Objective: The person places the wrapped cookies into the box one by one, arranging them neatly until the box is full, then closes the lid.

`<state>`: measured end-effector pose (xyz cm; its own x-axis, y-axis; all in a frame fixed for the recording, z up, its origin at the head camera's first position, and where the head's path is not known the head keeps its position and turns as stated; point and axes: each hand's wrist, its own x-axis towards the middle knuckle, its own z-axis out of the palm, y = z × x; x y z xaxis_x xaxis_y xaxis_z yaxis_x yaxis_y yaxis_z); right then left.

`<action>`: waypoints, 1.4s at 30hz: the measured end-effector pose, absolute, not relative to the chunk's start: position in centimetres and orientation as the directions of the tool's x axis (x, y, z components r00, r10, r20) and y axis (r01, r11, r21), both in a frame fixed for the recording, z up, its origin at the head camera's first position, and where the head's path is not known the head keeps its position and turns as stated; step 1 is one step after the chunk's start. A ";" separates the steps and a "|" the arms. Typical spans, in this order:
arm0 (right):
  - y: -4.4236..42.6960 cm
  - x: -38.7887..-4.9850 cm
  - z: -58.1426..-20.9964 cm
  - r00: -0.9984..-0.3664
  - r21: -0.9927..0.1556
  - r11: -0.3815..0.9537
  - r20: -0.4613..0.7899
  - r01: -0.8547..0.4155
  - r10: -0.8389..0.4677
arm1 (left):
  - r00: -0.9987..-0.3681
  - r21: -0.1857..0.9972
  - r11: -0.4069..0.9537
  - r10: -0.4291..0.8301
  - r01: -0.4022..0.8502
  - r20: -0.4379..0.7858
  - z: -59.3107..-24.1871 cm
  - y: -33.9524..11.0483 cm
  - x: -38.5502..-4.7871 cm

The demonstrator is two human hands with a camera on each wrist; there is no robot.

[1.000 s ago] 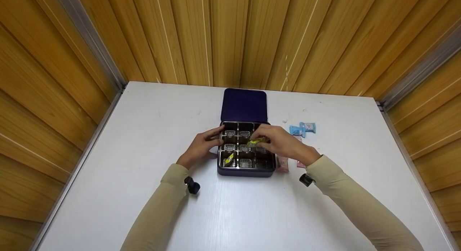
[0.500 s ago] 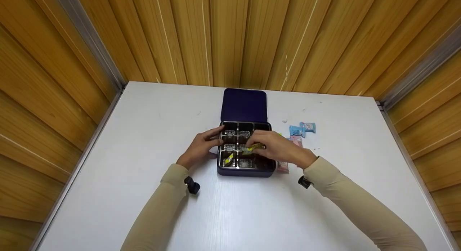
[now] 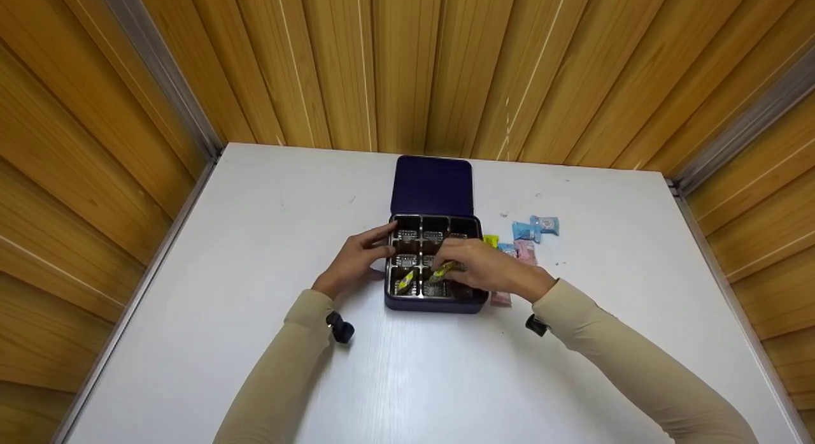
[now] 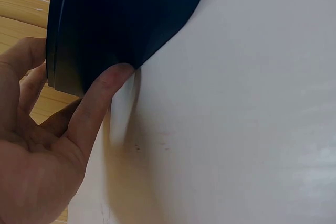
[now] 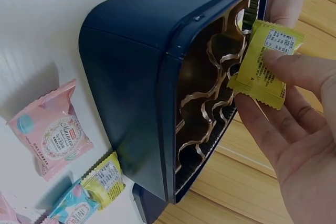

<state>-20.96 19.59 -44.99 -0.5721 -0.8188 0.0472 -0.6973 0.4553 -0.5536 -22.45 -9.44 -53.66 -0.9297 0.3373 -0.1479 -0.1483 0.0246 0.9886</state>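
A dark blue tin box (image 3: 433, 305) stands on the white table with its lid (image 3: 433, 184) swung back. Inside is a tray with compartments in rows. My left hand (image 3: 352, 264) holds the box's left side; in the left wrist view its thumb lies on the outer wall and the other fingers reach over the rim. Between thumb and fingers my right hand (image 3: 474, 264) pinches a yellow wrapped candy (image 5: 265, 64), tilted over the front middle compartment. Another yellow wrapped candy (image 3: 405, 282) leans in the front left compartment. The right hand hides part of the right-hand compartments.
Right of the box lie blue wrapped candies (image 3: 545, 225), pink wrapped candies (image 5: 55, 132) and a yellow wrapped candy (image 5: 105, 179) close to the box wall. Wood-patterned walls (image 3: 407, 68) enclose the table behind and at the sides.
My right hand has moved down and slightly left with the yellow candy, from over the middle row to the front middle compartment. The left hand and box have stayed in place.
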 end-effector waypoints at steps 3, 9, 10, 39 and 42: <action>19.4 -20.9 -45.1 -0.570 -0.554 0.462 0.028 -0.692 -0.821 | -0.930 0.988 0.023 0.335 -0.155 -0.153 -53.6 -9.4 -22.5; 19.2 -20.8 -45.2 -0.564 -0.553 0.464 0.014 -0.692 -0.825 | -0.929 0.986 0.018 0.332 -0.166 -0.162 -53.6 -9.5 -22.5; 19.1 -20.8 -45.2 -0.558 -0.554 0.457 0.016 -0.695 -0.829 | -0.928 0.986 0.018 0.335 -0.164 -0.161 -53.6 -9.5 -22.5; 18.6 -20.5 -45.8 -0.548 -0.501 0.489 -0.035 -0.714 -0.836 | -0.933 0.988 0.019 0.326 -0.156 -0.154 -53.7 -9.4 -22.6; 18.6 -20.5 -45.9 -0.542 -0.487 0.486 -0.032 -0.726 -0.840 | -0.931 0.987 0.018 0.330 -0.160 -0.157 -53.7 -9.5 -22.6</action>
